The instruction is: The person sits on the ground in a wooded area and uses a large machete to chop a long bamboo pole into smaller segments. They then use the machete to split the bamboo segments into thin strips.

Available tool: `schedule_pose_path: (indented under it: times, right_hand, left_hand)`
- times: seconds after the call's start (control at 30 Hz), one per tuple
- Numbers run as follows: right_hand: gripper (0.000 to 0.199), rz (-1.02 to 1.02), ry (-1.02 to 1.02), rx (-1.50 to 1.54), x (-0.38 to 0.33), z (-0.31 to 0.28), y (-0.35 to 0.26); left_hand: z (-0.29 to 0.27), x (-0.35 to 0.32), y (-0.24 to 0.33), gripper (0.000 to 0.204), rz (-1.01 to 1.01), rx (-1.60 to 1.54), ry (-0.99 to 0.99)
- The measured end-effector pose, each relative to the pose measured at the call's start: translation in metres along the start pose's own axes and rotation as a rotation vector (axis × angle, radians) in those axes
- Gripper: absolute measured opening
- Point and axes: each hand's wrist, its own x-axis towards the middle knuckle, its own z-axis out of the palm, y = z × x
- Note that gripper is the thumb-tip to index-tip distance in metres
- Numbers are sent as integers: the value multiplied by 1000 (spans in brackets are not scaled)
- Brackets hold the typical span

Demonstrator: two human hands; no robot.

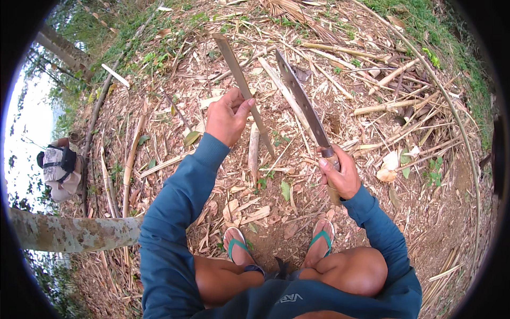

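Now the left hand (227,118) grips a bamboo strip (241,85) upright, the right hand (340,173) clutches a machete (303,103), seemingly poised mid-shaving, needing careful aim.

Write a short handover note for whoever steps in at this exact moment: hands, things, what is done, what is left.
Left hand: gripping a long split bamboo strip, held slanted with its lower end at the ground.
Right hand: closed on the wooden handle of a long knife, blade raised, pointing away, apart from the strip.
Done: shavings and cut strips litter the ground.
Left: blade not yet on this strip.
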Motion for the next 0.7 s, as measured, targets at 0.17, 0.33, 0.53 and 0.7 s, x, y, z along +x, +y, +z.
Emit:
schedule_pose_path:
  times: [0.17, 0.33, 0.53, 0.7]
  right_hand:
    - [44, -203, -20, 63, 8, 22, -99]
    - [45, -211, -87, 87, 5, 40, -153]
    - [40, -113, -176, 124, 4, 51, -170]
    - [38, -117, -226, 118, 1, 52, -168]
  left_hand:
    - [10, -13, 1, 15, 167, 144, 39]
    - [11, -21, 8, 14, 216, 219, 35]
    - [7, -30, 5, 13, 241, 203, 46]
    - [4, -36, -2, 12, 265, 210, 50]
